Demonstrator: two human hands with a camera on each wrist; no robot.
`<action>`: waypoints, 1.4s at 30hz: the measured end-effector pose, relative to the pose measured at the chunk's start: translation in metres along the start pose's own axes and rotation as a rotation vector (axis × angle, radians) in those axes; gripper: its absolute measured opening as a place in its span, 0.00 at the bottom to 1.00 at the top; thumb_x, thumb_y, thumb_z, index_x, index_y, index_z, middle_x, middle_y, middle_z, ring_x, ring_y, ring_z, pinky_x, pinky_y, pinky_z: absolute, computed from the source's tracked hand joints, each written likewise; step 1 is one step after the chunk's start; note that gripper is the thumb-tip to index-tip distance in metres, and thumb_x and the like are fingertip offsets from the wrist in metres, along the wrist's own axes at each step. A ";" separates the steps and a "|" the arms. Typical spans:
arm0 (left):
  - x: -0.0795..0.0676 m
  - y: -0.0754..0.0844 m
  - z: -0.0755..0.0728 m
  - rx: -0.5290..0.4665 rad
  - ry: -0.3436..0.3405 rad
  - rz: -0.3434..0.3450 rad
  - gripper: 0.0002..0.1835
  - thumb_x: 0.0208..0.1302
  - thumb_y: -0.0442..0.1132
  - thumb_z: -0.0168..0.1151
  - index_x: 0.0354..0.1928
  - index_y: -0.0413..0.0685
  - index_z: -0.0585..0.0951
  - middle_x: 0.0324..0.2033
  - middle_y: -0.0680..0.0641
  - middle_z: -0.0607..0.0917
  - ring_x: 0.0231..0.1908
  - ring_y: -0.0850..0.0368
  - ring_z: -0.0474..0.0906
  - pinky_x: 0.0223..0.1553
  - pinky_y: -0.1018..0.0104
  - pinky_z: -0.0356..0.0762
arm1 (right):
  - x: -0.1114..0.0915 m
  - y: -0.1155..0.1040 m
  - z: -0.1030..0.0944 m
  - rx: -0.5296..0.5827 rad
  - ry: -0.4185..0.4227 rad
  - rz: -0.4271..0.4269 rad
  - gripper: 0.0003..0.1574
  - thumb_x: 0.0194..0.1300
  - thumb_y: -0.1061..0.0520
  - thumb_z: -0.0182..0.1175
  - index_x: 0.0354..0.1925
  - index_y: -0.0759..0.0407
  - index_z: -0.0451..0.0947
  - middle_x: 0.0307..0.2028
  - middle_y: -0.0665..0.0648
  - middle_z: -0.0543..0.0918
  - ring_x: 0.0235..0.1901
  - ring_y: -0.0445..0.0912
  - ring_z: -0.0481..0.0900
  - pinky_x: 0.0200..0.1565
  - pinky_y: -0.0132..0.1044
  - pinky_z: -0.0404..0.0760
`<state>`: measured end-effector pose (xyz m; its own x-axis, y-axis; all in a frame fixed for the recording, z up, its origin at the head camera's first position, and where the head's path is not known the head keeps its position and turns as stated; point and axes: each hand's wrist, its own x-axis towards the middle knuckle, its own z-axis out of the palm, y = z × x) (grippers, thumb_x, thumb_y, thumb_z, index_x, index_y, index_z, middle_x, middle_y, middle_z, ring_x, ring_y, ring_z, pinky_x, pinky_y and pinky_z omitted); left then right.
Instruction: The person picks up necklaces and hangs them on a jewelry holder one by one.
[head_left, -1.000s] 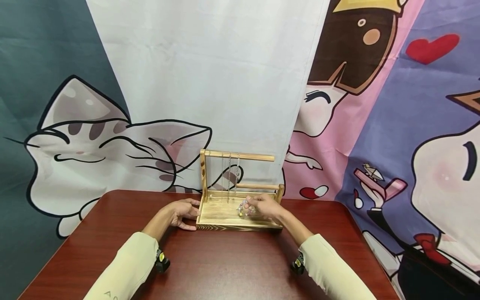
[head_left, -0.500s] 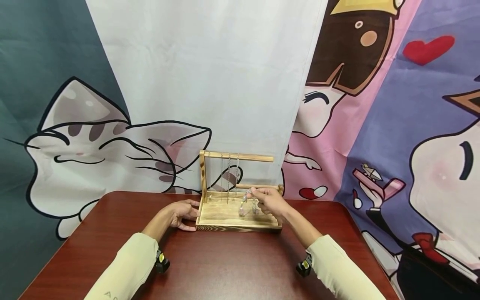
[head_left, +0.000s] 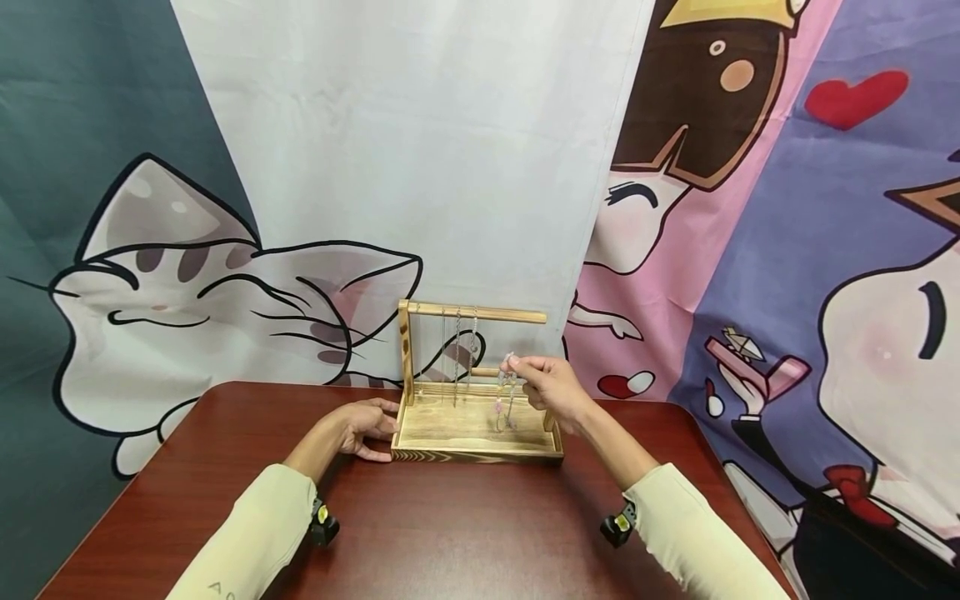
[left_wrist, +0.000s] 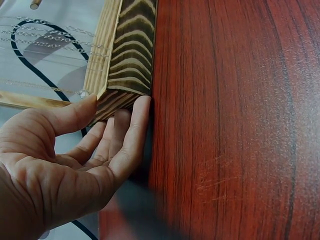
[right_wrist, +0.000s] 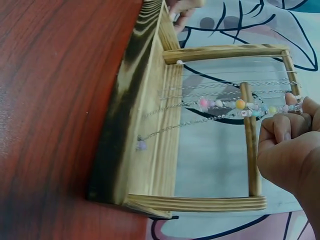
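Observation:
A wooden jewelry stand (head_left: 442, 427) with a shallow tray, a tall upper bar and a lower bar stands on the table. My left hand (head_left: 367, 427) holds its left end, thumb at the top edge and fingers (left_wrist: 134, 131) against the outer side. Above the tray, my right hand (head_left: 551, 390) pinches one end of a pastel beaded bracelet (right_wrist: 240, 104) between thumb and forefinger. The bracelet hangs down in two strands with fine chain at the ends, overlapping the lower bar (right_wrist: 251, 150) in the right wrist view. Several thin silver necklaces (head_left: 458, 358) hang from the upper bar (head_left: 510, 315).
The stand rests near the back edge of a reddish-brown table (head_left: 480, 525). Close behind hangs a cartoon-printed cloth backdrop (head_left: 450, 150). The upper bar's right end is free, with its post (head_left: 407, 354) on the left.
My right hand has lifted the bracelet up from low over the tray to the height of the lower bar, and its strands now hang straighter. My left hand has stayed at the stand's end.

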<state>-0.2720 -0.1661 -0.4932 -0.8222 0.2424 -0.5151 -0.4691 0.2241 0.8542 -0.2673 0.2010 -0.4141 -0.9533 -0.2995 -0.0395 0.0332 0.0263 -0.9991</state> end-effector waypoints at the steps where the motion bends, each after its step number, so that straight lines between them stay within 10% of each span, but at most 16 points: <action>1: 0.000 0.000 0.000 -0.002 0.001 -0.001 0.33 0.79 0.25 0.57 0.81 0.40 0.62 0.58 0.36 0.83 0.50 0.51 0.87 0.52 0.45 0.96 | 0.000 -0.002 0.000 0.004 0.007 -0.010 0.21 0.87 0.50 0.63 0.60 0.66 0.89 0.34 0.44 0.84 0.17 0.36 0.58 0.22 0.27 0.57; 5: 0.000 0.000 -0.001 -0.005 0.001 -0.003 0.33 0.79 0.25 0.57 0.81 0.40 0.62 0.59 0.36 0.83 0.50 0.51 0.87 0.52 0.45 0.96 | -0.001 -0.011 -0.002 0.010 0.036 -0.047 0.21 0.87 0.51 0.63 0.60 0.65 0.89 0.23 0.43 0.72 0.17 0.36 0.58 0.22 0.28 0.57; 11: 0.000 0.001 0.000 0.000 -0.004 -0.003 0.32 0.79 0.26 0.57 0.81 0.41 0.62 0.60 0.35 0.83 0.50 0.52 0.88 0.52 0.46 0.96 | -0.002 -0.024 -0.005 0.012 0.072 -0.090 0.22 0.86 0.51 0.64 0.62 0.66 0.89 0.40 0.45 0.85 0.17 0.36 0.59 0.23 0.28 0.59; 19: 0.000 -0.001 0.000 0.006 -0.006 0.005 0.33 0.79 0.26 0.57 0.81 0.40 0.62 0.61 0.35 0.84 0.52 0.51 0.87 0.53 0.46 0.96 | -0.002 -0.036 -0.009 0.011 0.098 -0.119 0.18 0.86 0.49 0.65 0.58 0.59 0.92 0.35 0.43 0.85 0.17 0.35 0.59 0.21 0.30 0.56; 27: 0.000 -0.001 0.000 0.005 0.008 0.012 0.34 0.78 0.26 0.59 0.81 0.40 0.63 0.64 0.35 0.83 0.54 0.51 0.87 0.52 0.46 0.96 | -0.001 -0.049 -0.012 0.007 0.092 -0.153 0.16 0.86 0.49 0.64 0.57 0.58 0.91 0.17 0.41 0.62 0.16 0.36 0.56 0.23 0.32 0.52; 35: 0.001 0.000 0.000 -0.008 0.002 0.006 0.33 0.79 0.26 0.59 0.82 0.41 0.63 0.66 0.34 0.81 0.56 0.49 0.86 0.53 0.45 0.96 | -0.001 -0.066 -0.016 0.008 0.113 -0.181 0.14 0.87 0.49 0.63 0.53 0.52 0.94 0.46 0.44 0.88 0.16 0.35 0.58 0.20 0.26 0.57; 42: 0.002 -0.001 0.000 -0.005 0.005 -0.002 0.33 0.79 0.26 0.59 0.82 0.41 0.63 0.66 0.34 0.81 0.55 0.50 0.86 0.53 0.45 0.96 | -0.001 -0.081 -0.021 0.002 0.112 -0.196 0.16 0.87 0.49 0.64 0.57 0.57 0.92 0.31 0.42 0.79 0.17 0.34 0.57 0.21 0.26 0.57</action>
<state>-0.2731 -0.1664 -0.4947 -0.8229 0.2373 -0.5163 -0.4721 0.2201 0.8536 -0.2752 0.2195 -0.3331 -0.9689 -0.1907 0.1576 -0.1559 -0.0240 -0.9875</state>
